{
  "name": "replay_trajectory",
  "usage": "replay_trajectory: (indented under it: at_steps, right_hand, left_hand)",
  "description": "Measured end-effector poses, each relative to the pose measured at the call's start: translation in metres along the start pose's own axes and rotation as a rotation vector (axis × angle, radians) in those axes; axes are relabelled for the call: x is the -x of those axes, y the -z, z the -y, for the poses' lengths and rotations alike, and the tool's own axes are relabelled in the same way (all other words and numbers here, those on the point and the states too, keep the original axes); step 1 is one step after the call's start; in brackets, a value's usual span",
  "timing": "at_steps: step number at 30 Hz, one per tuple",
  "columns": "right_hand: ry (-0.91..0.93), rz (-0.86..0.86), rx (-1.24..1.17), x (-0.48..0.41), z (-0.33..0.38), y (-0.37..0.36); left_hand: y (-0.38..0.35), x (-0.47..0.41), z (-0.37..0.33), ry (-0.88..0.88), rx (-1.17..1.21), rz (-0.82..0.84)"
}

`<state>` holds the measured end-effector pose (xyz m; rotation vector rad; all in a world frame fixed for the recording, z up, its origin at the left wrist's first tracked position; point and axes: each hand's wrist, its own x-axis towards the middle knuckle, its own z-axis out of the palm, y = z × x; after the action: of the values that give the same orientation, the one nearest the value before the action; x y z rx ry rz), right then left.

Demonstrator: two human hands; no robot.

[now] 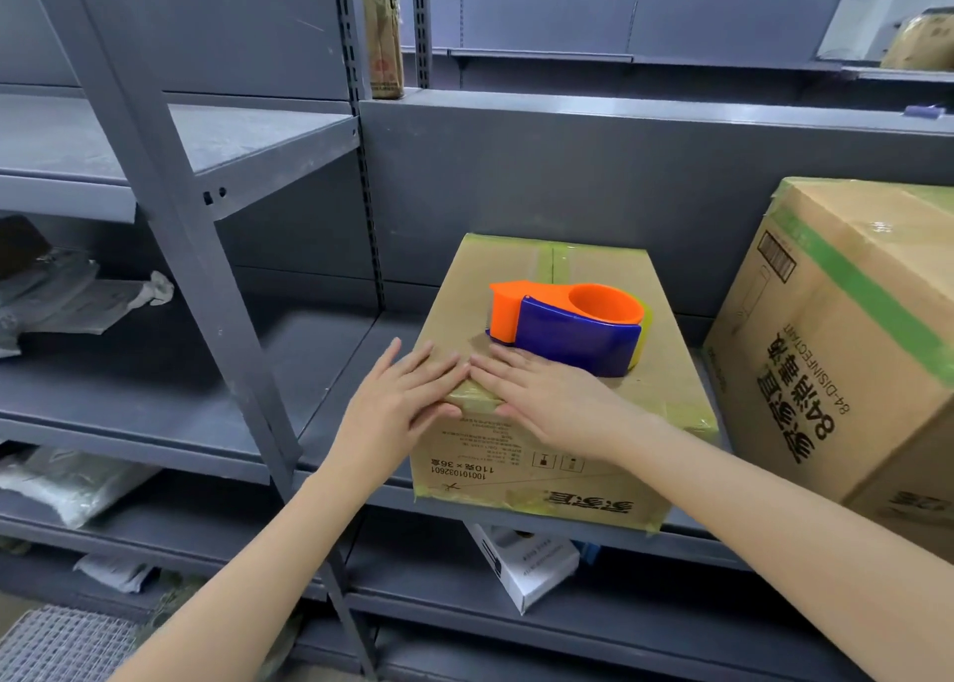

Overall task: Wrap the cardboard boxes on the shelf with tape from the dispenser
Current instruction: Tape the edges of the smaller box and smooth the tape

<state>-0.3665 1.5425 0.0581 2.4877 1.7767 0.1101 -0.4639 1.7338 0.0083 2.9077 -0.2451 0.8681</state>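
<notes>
A small cardboard box (557, 454) sits on the grey shelf (330, 351), its edges covered in yellowish tape. On its top lies an orange and blue tape dispenser (573, 327), untouched. My left hand (400, 405) and my right hand (547, 397) lie flat on the box's near top edge, fingertips meeting over a strip of tape (472, 397) that folds over that edge. Both hands press with fingers spread and hold nothing. A larger cardboard box (846, 340) with green tape stands just to the right.
A slanted grey upright (206, 268) crosses in front of the shelf on the left. Grey bags (67, 294) lie on the left shelves. A white carton (526, 562) sits on the shelf below. More wrapped boxes (382, 35) stand farther back.
</notes>
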Motion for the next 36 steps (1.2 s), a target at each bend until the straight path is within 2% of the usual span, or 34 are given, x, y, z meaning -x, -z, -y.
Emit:
replay_trajectory:
  at_steps: [5,10,15,20,22,25,32,36]
  right_hand:
    - [0.022,-0.046,-0.048,0.026,-0.007,0.004]
    - [-0.061,-0.032,-0.109,0.079,-0.038,0.002]
    - [-0.13,-0.098,-0.236,0.094,-0.042,-0.015]
    - [-0.12,-0.042,-0.334,0.099,-0.044,0.002]
    - [-0.194,-0.132,-0.438,0.112,-0.054,0.009]
    - [-0.344,-0.248,-0.446,0.137,-0.074,0.013]
    - [-0.275,-0.011,-0.389,0.154,-0.088,0.003]
    - [-0.257,0.016,-0.419,0.154,-0.093,0.003]
  left_hand:
    - [0.007,-0.005,-0.018,-0.06,-0.106,0.006]
    - [-0.014,-0.037,-0.071,-0.227,0.054,-0.071]
    - [-0.035,-0.044,-0.087,-0.181,0.125,-0.165]
    - [-0.027,-0.047,-0.091,-0.148,0.062,-0.062]
    - [-0.02,-0.05,-0.098,-0.148,0.038,-0.036]
    - [-0.017,-0.058,-0.119,-0.189,0.082,-0.072]
    - [-0.05,-0.086,-0.171,-0.276,0.171,-0.185]
    - [-0.058,-0.085,-0.176,-0.232,0.139,-0.252]
